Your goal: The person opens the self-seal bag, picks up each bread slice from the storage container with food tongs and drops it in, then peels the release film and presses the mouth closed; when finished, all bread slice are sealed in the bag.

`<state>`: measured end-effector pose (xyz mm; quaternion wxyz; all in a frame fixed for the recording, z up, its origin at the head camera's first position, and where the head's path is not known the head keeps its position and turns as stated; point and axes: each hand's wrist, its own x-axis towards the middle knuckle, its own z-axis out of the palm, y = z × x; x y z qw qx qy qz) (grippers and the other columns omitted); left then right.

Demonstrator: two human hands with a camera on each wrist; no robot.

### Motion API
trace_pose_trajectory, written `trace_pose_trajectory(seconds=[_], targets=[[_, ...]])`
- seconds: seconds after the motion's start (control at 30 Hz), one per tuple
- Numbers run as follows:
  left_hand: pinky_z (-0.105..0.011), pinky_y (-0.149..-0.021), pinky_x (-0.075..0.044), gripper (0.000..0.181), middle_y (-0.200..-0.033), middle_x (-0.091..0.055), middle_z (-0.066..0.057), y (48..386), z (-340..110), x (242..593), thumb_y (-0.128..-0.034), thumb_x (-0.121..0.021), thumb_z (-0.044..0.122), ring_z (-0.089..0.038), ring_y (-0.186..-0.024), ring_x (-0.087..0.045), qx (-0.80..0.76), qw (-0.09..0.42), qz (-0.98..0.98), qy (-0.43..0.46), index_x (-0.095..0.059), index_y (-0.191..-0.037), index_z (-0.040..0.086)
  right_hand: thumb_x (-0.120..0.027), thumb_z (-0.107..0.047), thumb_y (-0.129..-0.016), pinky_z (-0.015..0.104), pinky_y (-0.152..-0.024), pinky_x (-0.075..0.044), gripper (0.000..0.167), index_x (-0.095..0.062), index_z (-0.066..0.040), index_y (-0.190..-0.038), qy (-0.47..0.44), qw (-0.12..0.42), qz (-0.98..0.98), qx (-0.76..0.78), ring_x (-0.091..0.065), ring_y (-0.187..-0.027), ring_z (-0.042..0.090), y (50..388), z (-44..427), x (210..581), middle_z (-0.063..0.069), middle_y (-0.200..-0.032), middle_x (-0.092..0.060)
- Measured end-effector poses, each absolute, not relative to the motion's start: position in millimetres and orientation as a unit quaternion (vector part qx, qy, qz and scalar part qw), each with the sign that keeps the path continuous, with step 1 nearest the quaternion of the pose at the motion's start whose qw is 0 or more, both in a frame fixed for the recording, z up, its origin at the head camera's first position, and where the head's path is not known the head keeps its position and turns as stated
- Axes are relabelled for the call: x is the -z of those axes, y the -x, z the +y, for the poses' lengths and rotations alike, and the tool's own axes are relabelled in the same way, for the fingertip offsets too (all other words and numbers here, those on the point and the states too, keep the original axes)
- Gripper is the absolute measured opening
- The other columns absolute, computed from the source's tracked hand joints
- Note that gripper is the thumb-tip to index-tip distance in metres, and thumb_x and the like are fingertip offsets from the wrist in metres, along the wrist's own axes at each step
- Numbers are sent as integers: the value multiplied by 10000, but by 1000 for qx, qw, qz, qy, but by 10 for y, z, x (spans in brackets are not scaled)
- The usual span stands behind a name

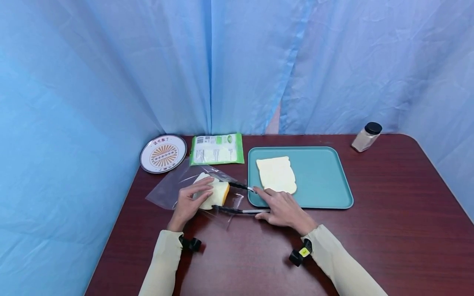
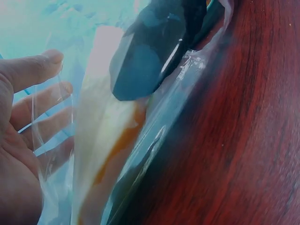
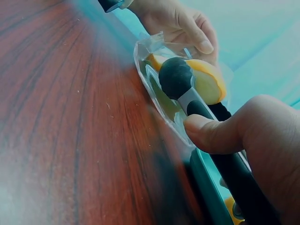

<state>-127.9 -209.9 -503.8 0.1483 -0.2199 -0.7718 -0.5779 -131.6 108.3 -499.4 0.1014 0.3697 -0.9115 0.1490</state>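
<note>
A slice of bread (image 1: 220, 194) with a golden crust lies in a clear plastic bag (image 1: 166, 192) at the table's left. My right hand (image 1: 283, 209) holds metal tongs (image 1: 255, 211) with black tips, its thumb along one arm in the right wrist view. The tips reach to both sides of the slice. My left hand (image 1: 187, 203) is at the bag beside the bread. In the left wrist view its fingers (image 2: 49, 129) lie fairly straight behind the clear film, with the thumb apart from them. Whether the film is pinched is hard to see.
Another bread slice (image 1: 275, 174) lies on a teal tray (image 1: 322, 176) right of the bag. Behind stand a patterned plate (image 1: 163, 142) and a green-and-white packet (image 1: 216, 150). A black-lidded jar (image 1: 364, 139) lies tilted at the back right. Blue curtains (image 1: 244, 65) hang behind the table.
</note>
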Motion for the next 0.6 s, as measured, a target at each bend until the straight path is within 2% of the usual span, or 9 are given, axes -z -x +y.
trace_pose_trajectory(seconds=[0.13, 0.27, 0.43, 0.6], targets=[[-166, -1109, -441, 176, -1179, -692, -312, 1282, -2092, 5032, -813, -728, -132, -198, -1270, -639, 580, 149, -771, 218, -754, -982, -88, -806, -524, -782, 304, -515, -492, 808, -546, -115, -1429, -370, 99, -911, -150, -579, -573, 146, 1319, 1058, 4985, 32, -957, -689], [-162, -1103, -444, 165, -1152, -671, -366, 1239, -2042, 4920, -794, -711, -181, -339, -1237, -643, 577, 151, -773, 216, -731, -954, -145, -808, -515, -783, 313, -525, -499, 805, -547, -113, -1429, -367, 95, -913, -152, -589, -587, 154, 1319, 1046, 4973, 34, -969, -689], [-164, -1092, -455, 143, -1129, -658, -398, 1190, -1999, 4782, -797, -701, -189, -396, -1210, -640, 576, 152, -773, 218, -714, -939, -176, -807, -523, -781, 321, -522, -504, 813, -542, -116, -1433, -367, 92, -914, -148, -603, -587, 169, 1317, 1028, 4964, 43, -988, -698], [-158, -1093, -450, 144, -1139, -660, -391, 1241, -2030, 4928, -798, -696, -195, -398, -1214, -638, 577, 153, -773, 216, -721, -936, -164, -802, -532, -783, 327, -527, -510, 816, -540, -117, -1435, -368, 90, -913, -150, -614, -596, 175, 1315, 1017, 4964, 56, -1021, -706]])
